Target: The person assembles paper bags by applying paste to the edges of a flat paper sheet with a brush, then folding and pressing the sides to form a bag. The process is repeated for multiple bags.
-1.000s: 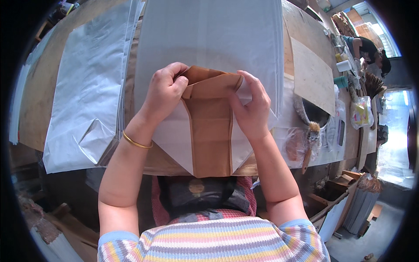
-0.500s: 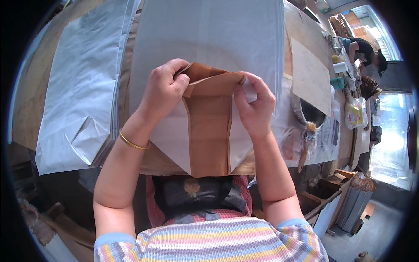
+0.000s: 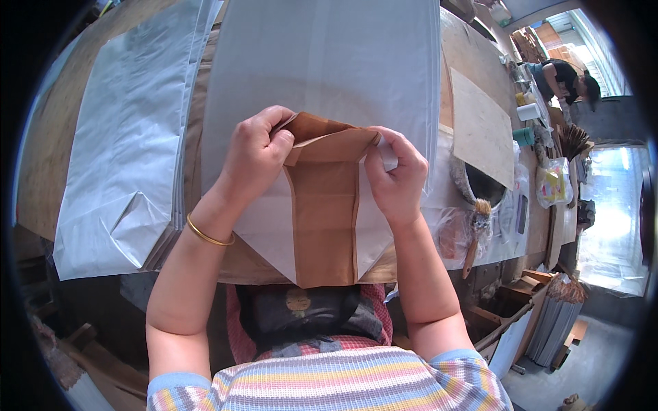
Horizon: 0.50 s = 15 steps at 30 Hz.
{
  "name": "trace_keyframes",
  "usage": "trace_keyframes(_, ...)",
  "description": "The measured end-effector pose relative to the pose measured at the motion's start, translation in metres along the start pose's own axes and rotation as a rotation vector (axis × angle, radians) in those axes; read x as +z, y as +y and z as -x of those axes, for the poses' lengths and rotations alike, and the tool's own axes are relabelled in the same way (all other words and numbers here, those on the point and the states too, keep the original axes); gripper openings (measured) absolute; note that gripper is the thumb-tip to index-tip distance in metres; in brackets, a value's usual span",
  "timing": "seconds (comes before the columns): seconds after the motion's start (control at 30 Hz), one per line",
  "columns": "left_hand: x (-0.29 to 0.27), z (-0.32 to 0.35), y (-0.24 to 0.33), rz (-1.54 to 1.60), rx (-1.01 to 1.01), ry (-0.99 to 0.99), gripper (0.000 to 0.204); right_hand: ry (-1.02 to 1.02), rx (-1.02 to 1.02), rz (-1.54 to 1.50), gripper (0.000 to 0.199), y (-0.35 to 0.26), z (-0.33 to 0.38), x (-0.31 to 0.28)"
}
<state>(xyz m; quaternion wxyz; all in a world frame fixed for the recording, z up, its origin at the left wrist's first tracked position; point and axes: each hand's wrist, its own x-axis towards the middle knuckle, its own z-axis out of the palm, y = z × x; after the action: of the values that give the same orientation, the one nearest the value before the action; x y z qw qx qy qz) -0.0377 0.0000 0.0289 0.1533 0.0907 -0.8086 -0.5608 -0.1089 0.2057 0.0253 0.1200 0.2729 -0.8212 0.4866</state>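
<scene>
In front of me lies a large paper bag (image 3: 325, 219), white outside and brown inside, with its near end folded into a brown strip between slanted white corners. My left hand (image 3: 257, 148) pinches the left corner of the raised brown flap, thumb on top. At the flap's right corner, my right hand (image 3: 397, 168) grips the paper between thumb and fingers. The flap stands up between both hands, with a dark gap under its far edge. More white bags (image 3: 322, 55) lie beneath and beyond it.
A second stack of white bags (image 3: 123, 164) lies on the left. To the right are a board (image 3: 482, 127) partly over a dark basin (image 3: 485, 183), a brush (image 3: 474, 240), a plastic bag (image 3: 554, 183) and a green cup (image 3: 524, 136). Another person (image 3: 562, 81) bends over the far right.
The view has shifted a little, so the table and hands sit slightly lower and further left. Both hands keep their hold on the flap, which looks nearly the same.
</scene>
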Motion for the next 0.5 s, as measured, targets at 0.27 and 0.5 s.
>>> trace_keyframes(0.27, 0.0012, 0.0004, -0.0041, -0.027, 0.048, 0.022, 0.022, 0.000, -0.038, 0.023, 0.027, 0.0016, 0.0007, 0.0003)
trace_keyframes(0.5, 0.0002, 0.0002, -0.0019, 0.010, 0.023, 0.009, 0.021, 0.006, -0.029, -0.003, 0.023, -0.0015, -0.0023, 0.0020)
